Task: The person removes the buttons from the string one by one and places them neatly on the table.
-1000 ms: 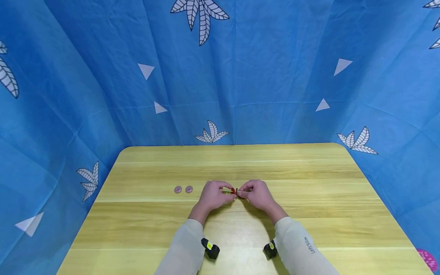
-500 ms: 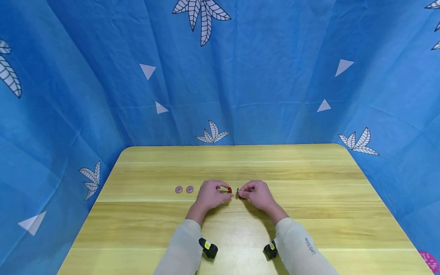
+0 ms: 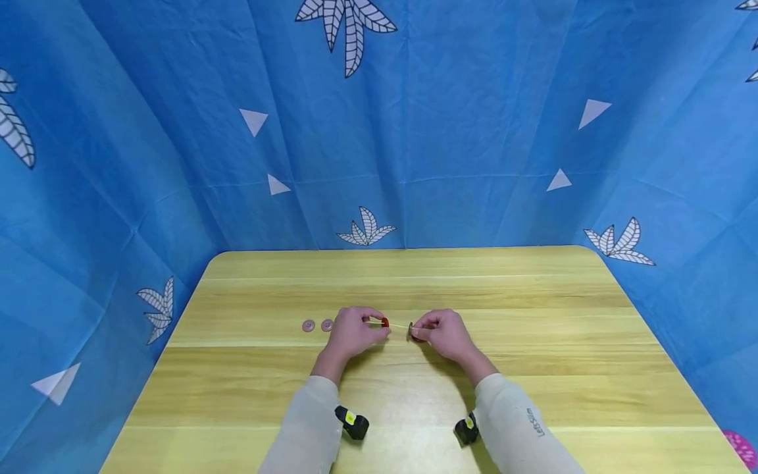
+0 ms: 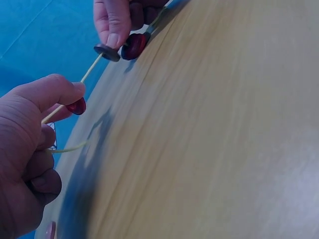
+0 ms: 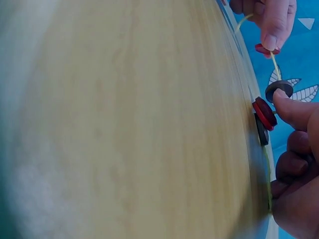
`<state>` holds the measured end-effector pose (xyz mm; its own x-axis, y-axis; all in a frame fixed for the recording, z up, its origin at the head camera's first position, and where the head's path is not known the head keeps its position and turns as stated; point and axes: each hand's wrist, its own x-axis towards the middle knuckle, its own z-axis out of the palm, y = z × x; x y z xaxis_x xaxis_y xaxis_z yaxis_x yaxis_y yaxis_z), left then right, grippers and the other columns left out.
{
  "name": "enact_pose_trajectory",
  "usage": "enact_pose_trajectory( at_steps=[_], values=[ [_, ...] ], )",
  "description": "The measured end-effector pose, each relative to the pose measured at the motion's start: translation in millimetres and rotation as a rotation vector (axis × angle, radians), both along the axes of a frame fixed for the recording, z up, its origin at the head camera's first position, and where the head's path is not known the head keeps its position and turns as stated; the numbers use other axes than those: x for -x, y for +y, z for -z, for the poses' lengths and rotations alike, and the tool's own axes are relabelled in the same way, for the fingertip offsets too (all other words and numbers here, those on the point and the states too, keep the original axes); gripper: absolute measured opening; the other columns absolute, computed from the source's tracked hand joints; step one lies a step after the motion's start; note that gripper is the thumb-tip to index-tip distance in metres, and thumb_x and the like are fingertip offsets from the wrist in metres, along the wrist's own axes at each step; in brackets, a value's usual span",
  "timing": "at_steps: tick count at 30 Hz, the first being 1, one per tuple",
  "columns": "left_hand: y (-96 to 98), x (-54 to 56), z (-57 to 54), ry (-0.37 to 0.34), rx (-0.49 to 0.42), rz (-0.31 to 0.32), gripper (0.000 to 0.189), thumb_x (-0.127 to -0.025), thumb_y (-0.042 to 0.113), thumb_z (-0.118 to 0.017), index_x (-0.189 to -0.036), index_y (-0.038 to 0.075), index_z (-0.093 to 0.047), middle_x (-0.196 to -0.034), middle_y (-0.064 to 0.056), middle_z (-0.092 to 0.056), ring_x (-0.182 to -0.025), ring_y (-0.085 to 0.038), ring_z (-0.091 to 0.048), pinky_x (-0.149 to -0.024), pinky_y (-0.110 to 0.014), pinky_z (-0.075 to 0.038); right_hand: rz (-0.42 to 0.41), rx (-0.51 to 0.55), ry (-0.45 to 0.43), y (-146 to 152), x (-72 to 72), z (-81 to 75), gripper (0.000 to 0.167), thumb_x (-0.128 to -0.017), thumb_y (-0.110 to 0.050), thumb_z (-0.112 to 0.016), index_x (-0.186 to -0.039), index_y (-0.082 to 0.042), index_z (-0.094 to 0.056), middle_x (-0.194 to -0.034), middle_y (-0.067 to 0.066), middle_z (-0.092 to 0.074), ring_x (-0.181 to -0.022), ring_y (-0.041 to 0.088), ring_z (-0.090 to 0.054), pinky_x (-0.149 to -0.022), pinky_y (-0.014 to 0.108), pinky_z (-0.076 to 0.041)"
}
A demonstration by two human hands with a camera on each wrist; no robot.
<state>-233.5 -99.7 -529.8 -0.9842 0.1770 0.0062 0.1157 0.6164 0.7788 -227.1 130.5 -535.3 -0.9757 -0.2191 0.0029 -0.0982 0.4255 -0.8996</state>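
Observation:
My left hand (image 3: 351, 331) pinches a red button (image 4: 77, 106) between thumb and fingertips, with a yellow cord (image 3: 399, 326) passing through it. The cord's loose end curls below that hand in the left wrist view. Opposite, my right hand (image 3: 445, 336) pinches the cord at a dark button (image 5: 279, 89). Beyond this one, in the right wrist view, a red button (image 5: 264, 113) and another dark button (image 5: 261, 130) hang on the cord beneath the right fingers. Between the hands the cord runs nearly straight, the left red button apart from the dark one.
Two pinkish buttons, one outer (image 3: 308, 325) and one inner (image 3: 327, 324), lie on the wooden table (image 3: 533, 368) just left of the left hand. A blue patterned curtain (image 3: 462, 131) hangs behind the table and along its sides.
The left hand has moved left with its red button, away from the right hand. More cord shows between the two hands. The right hand has stayed nearly still.

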Motion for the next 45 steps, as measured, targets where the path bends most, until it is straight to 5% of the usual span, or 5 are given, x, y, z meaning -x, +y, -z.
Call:
enact_pose_trajectory(
  at_steps=[9,25,30,35,45],
  values=[
    [-6.8,0.0,-4.2,0.003,0.076,-0.076,0.021,-0.076,0.038,-0.085,-0.094,0.028,-0.078,-0.067,0.005,-0.055,-0.063,-0.016,-0.05,-0.076,-0.05,-0.027,-0.003,0.023,-0.018,0.2,-0.3,-0.4,0.012,-0.086,-0.004,-0.078,-0.075,-0.008,-0.075,-0.079,0.0,-0.07,-0.071,0.016,-0.061,-0.058,0.027,-0.046],
    [-18.5,1.5,-4.1,-0.006,-0.018,-0.072,0.019,-0.078,0.025,-0.085,-0.094,0.018,-0.078,-0.063,0.0,-0.053,-0.053,-0.014,-0.043,-0.048,-0.028,-0.036,-0.005,0.041,-0.037,1.1,-1.5,-0.7,0.01,-0.087,-0.004,-0.077,-0.077,-0.005,-0.075,-0.081,0.002,-0.071,-0.073,0.017,-0.064,-0.057,0.027,-0.046],
    [-23.2,3.0,-3.8,0.001,-0.011,-0.082,0.017,-0.078,0.024,-0.085,-0.093,0.019,-0.078,-0.066,0.001,-0.057,-0.056,-0.015,-0.044,-0.052,-0.032,-0.038,0.009,0.03,-0.029,1.4,-0.5,-0.2,0.01,-0.086,-0.005,-0.078,-0.076,-0.008,-0.075,-0.081,0.0,-0.07,-0.072,0.017,-0.06,-0.056,0.027,-0.042],
    [-27.8,3.3,-3.8,-0.006,0.048,-0.127,0.018,-0.077,0.032,-0.086,-0.092,0.026,-0.077,-0.064,0.003,-0.057,-0.06,-0.017,-0.048,-0.086,-0.055,-0.022,0.009,0.025,-0.029,0.9,-0.1,-0.6,0.011,-0.085,-0.005,-0.078,-0.076,-0.009,-0.075,-0.08,-0.001,-0.07,-0.071,0.017,-0.06,-0.056,0.027,-0.042],
    [-34.2,3.8,-5.6,-0.003,0.114,-0.181,0.02,-0.076,0.037,-0.085,-0.092,0.028,-0.077,-0.063,0.003,-0.052,-0.064,-0.019,-0.049,-0.078,-0.056,-0.019,0.006,0.021,-0.027,0.8,0.6,-1.1,0.009,-0.086,-0.005,-0.078,-0.077,-0.008,-0.076,-0.077,-0.001,-0.07,-0.07,0.017,-0.06,-0.057,0.028,-0.042]
  ],
)
